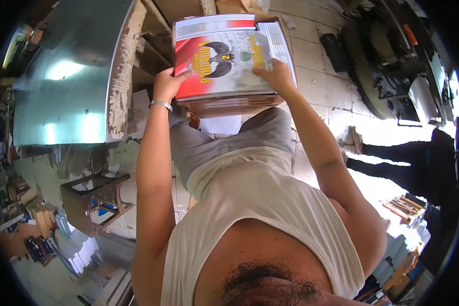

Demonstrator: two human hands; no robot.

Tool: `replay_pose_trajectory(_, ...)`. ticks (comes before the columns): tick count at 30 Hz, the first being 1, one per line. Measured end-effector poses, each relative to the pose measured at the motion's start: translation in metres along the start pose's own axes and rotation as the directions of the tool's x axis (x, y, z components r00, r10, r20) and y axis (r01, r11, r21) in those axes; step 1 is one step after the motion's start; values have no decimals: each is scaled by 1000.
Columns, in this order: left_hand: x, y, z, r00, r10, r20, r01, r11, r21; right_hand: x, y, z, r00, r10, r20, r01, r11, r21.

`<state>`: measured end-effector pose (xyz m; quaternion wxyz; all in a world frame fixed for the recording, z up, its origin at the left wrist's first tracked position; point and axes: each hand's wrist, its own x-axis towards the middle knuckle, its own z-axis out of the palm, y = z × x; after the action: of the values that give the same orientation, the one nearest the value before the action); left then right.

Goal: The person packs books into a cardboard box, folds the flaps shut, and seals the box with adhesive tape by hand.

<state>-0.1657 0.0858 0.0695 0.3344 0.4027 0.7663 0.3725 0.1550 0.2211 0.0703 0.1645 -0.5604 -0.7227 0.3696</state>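
Observation:
A book (pixel 201 51) with a glossy red, white and grey cover and a dark bird emblem lies flat over a full cardboard box in front of my lap. My left hand (pixel 169 84) grips its left edge, thumb on the cover. At the right edge, my right hand (pixel 278 77) holds it the same way, thumb on top and the other fingers partly hidden. Tightly packed books (pixel 214 24) show their pale page edges behind it, and another row (pixel 274 38) fills the right side of the box. The box's near side (pixel 229 104) sits just beyond my knees.
A large metal-topped table (pixel 71 76) with a worn edge stands to the left. Below it is a small brown stool frame (pixel 94 196). Paper and book stacks (pixel 71 239) fill the lower left. Dark machinery (pixel 372 56) and a standing person's dark-clothed legs (pixel 392 155) are on the right.

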Motion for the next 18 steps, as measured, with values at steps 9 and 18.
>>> replay_pose_trajectory(9, -4, 11, 7, 953, 213, -217, -133, 934, 333, 1, -17, -11, 998, 51, 22, -47, 988, -147)
replay_pose_trajectory(18, -16, -24, 23, 937, 255, -239, -238, 966, 99, 13, 14, 20, 998, 52, 47, -44, 985, -169)
